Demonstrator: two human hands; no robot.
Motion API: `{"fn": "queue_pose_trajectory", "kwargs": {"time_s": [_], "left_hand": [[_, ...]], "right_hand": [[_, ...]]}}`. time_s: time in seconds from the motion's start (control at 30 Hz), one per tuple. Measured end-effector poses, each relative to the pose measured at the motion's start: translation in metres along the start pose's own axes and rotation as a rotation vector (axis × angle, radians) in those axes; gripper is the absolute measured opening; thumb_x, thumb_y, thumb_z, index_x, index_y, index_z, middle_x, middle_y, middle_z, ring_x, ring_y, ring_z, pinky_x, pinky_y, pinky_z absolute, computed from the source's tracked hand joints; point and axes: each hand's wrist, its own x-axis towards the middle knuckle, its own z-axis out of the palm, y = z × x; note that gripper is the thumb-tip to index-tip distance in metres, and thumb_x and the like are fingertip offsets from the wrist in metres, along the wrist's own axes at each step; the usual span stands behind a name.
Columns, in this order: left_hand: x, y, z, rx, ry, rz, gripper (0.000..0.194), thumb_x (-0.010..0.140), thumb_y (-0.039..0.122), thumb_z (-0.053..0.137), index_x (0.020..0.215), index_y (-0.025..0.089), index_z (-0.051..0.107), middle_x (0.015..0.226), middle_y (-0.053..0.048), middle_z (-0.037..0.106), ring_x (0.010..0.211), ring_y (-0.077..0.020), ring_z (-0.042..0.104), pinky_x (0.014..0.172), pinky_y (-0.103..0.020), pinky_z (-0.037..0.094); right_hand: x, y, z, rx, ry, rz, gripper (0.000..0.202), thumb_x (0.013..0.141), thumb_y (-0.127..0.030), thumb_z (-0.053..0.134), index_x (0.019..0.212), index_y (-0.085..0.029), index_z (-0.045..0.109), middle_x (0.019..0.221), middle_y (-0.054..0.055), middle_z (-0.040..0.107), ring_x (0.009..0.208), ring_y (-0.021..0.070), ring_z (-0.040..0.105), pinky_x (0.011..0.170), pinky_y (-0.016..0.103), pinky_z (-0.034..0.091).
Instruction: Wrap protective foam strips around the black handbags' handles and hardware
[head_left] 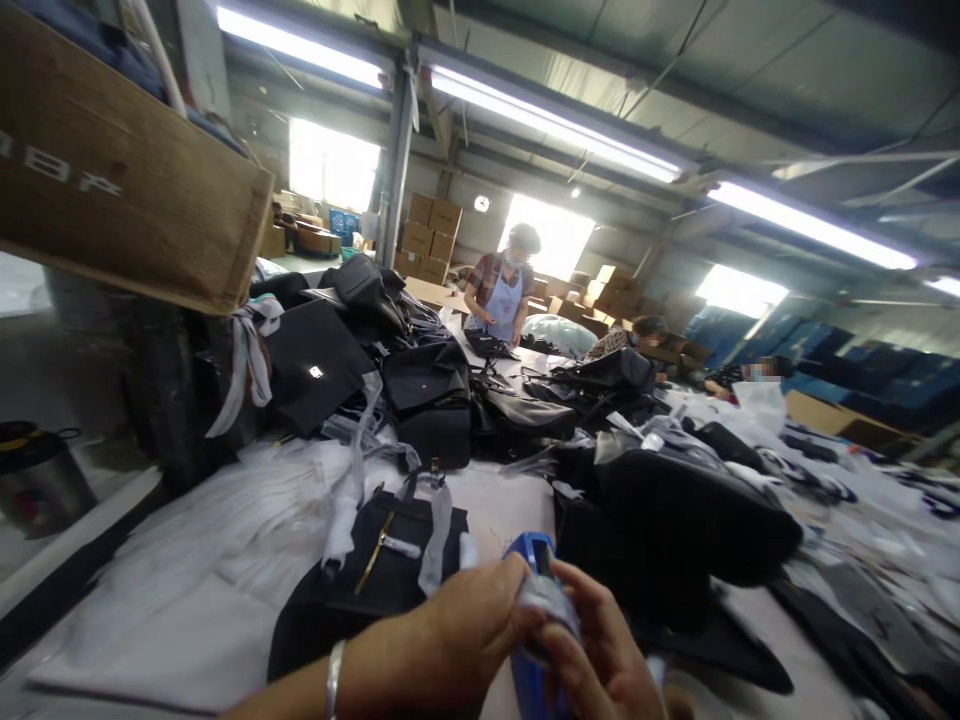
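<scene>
My left hand [457,625], with a silver bracelet at the wrist, is closed with thumb and fingers at a shiny grey-white piece [551,605]. My right hand [604,640] curls around the same piece from the other side. Behind and below it shows a blue plastic object [532,545], partly hidden by my fingers, so its kind is unclear. Just left of my hands lies a black backpack [405,545] with a gold zipper and white wrapping on its straps. To the right sits a large black bag [690,510].
Several black bags [427,385] are heaped across the table. White wrapping sheets [217,530] lie at the left. A cardboard box [135,170] juts in at upper left, above a metal flask [45,480]. A co-worker in an apron [501,300] stands across the table.
</scene>
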Motion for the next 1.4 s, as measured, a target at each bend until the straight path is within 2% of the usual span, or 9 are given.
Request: {"fn": "queue_pose_trajectory", "kwargs": {"time_s": [0.1,0.27,0.37,0.47,0.63,0.9,1.13,1.3,1.4], "left_hand": [[0.005,0.003,-0.027,0.302,-0.191,0.115,0.017,0.092,0.026,0.043,0.104,0.019,0.053,0.108,-0.013,0.062,0.088,-0.0285,0.064,0.070,-0.036,0.049],[0.018,0.006,-0.010,-0.355,0.053,-0.063,0.028,0.101,0.039,0.029,0.106,0.018,0.047,0.099,-0.006,0.063,0.088,-0.0183,0.062,0.078,-0.029,0.048],[0.022,-0.004,0.017,-0.386,0.301,-0.118,0.034,0.100,0.046,0.028,0.103,0.018,0.046,0.102,-0.009,0.061,0.093,-0.0198,0.059,0.081,-0.031,0.047],[0.022,-0.015,0.014,-0.182,0.236,-0.164,0.034,0.100,0.042,0.024,0.105,0.017,0.047,0.099,-0.011,0.063,0.087,-0.0214,0.062,0.075,-0.033,0.049],[0.027,-0.014,-0.030,0.480,-0.238,0.059,0.019,0.090,0.022,0.045,0.103,0.013,0.055,0.099,-0.016,0.065,0.078,-0.0285,0.065,0.062,-0.034,0.048],[0.035,-0.014,-0.024,-0.166,-0.116,-0.144,0.021,0.098,0.035,0.032,0.100,0.019,0.045,0.097,-0.006,0.064,0.080,-0.0169,0.061,0.068,-0.026,0.047],[0.033,-0.021,-0.023,0.154,-0.078,-0.143,0.020,0.096,0.027,0.032,0.104,0.018,0.047,0.092,-0.007,0.064,0.073,-0.0196,0.059,0.063,-0.029,0.044],[0.040,-0.024,-0.010,0.375,-0.097,-0.031,0.024,0.094,0.021,0.031,0.094,0.015,0.054,0.099,-0.012,0.062,0.077,-0.0207,0.060,0.065,-0.030,0.046],[0.040,-0.025,-0.007,0.276,-0.058,-0.055,0.019,0.093,0.018,0.033,0.098,0.015,0.051,0.093,-0.010,0.063,0.073,-0.0180,0.059,0.063,-0.027,0.045]], "right_hand": [[0.016,-0.015,-0.022,-0.252,-0.259,-0.071,0.051,0.072,-0.048,0.076,0.116,-0.025,0.068,0.109,0.006,0.072,0.097,0.0273,0.069,0.081,0.030,0.056],[0.018,-0.004,0.012,-0.158,0.299,-0.077,0.052,0.084,-0.056,0.062,0.122,-0.022,0.062,0.113,0.009,0.071,0.099,0.0279,0.068,0.078,0.030,0.057],[0.016,0.014,0.040,0.067,0.457,-0.026,0.059,0.088,-0.056,0.057,0.132,-0.018,0.049,0.115,0.014,0.068,0.096,0.0267,0.069,0.070,0.028,0.057],[0.026,0.018,0.031,0.016,0.277,-0.051,0.056,0.085,-0.057,0.060,0.125,-0.019,0.055,0.109,0.012,0.069,0.086,0.0232,0.069,0.065,0.025,0.055],[0.052,0.000,-0.016,-0.313,-0.296,-0.091,0.057,0.072,-0.041,0.077,0.124,-0.025,0.063,0.078,-0.001,0.068,0.056,0.0128,0.058,0.054,0.021,0.048],[0.049,0.014,0.004,0.355,0.042,0.129,0.061,0.075,-0.044,0.078,0.128,-0.023,0.056,0.090,0.004,0.068,0.080,0.0210,0.067,0.065,0.026,0.054],[0.054,0.020,-0.002,0.546,-0.183,0.279,0.067,0.068,-0.044,0.083,0.125,-0.020,0.059,0.087,0.007,0.071,0.068,0.0184,0.066,0.066,0.028,0.052],[0.048,0.019,0.006,0.397,-0.054,0.168,0.071,0.064,-0.045,0.084,0.126,-0.021,0.059,0.089,0.005,0.070,0.081,0.0224,0.067,0.075,0.032,0.054],[0.045,0.025,0.009,0.388,0.054,0.137,0.068,0.067,-0.041,0.083,0.127,-0.021,0.058,0.086,0.003,0.069,0.082,0.0216,0.066,0.076,0.031,0.053]]}}
